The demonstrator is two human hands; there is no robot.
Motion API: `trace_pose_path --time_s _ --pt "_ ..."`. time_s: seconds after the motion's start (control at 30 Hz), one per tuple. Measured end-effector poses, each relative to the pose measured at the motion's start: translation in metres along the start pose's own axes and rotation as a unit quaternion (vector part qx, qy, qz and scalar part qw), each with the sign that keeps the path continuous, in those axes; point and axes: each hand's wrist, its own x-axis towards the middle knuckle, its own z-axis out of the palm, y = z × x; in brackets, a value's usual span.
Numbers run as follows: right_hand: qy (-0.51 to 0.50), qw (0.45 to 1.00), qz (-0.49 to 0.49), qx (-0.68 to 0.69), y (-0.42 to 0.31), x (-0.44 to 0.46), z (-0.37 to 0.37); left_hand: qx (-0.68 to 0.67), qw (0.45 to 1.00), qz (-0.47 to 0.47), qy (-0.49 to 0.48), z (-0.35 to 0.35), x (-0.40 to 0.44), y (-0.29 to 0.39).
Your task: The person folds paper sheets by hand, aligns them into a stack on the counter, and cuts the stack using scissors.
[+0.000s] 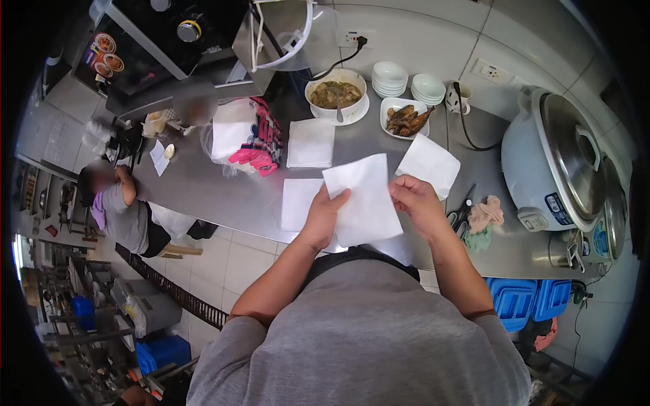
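1. A thin, white, four-sided paper-like sheet (369,196) tilts above the grey steel counter (196,189); the left hand (326,215) holds it, thumb flat on its face, probably to keep it steady
2. The right hand (416,204) has its fingertips pinched narrowly at the sheet's right edge; I cannot tell whether they grip it
3. Smooth white squarish paper-like pieces (311,143) lie around it, perhaps for easy reach
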Motion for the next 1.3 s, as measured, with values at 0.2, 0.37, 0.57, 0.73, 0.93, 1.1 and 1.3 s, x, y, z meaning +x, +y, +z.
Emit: trace_pose_path --time_s 0.2,0.37,0.57,0.73,0.93,1.1,1.3 --pt "0.002 0.998 -0.047 -0.032 0.067 0.037 0.051 0.076 0.995 0.061 -0.032 -0.028 0.017 -0.047" --pt "0.238 0.917 -0.165 -0.275 0.139 0.050 0.033 0.306 0.937 0.146 0.080 -0.085 0.035 -0.083" --pt "0.441 0.778 -0.154 -0.420 0.176 -0.005 0.006 0.547 0.785 0.289 -0.043 -0.171 0.030 -0.059" --pt "0.501 0.709 -0.126 -0.480 0.205 0.008 0.056 0.568 0.769 0.246 -0.160 -0.204 0.032 -0.045" --pt "0.582 0.730 -0.118 -0.339 0.205 0.006 0.037 0.578 0.752 0.183 -0.259 -0.234 0.019 -0.014" --pt "0.452 0.832 -0.198 -0.252 0.133 0.022 0.084 0.464 0.832 0.206 -0.224 -0.236 0.001 0.032" --pt "0.161 0.955 -0.208 -0.135 0.056 0.058 0.192 0.363 0.880 0.218 -0.216 -0.204 -0.028 0.076"
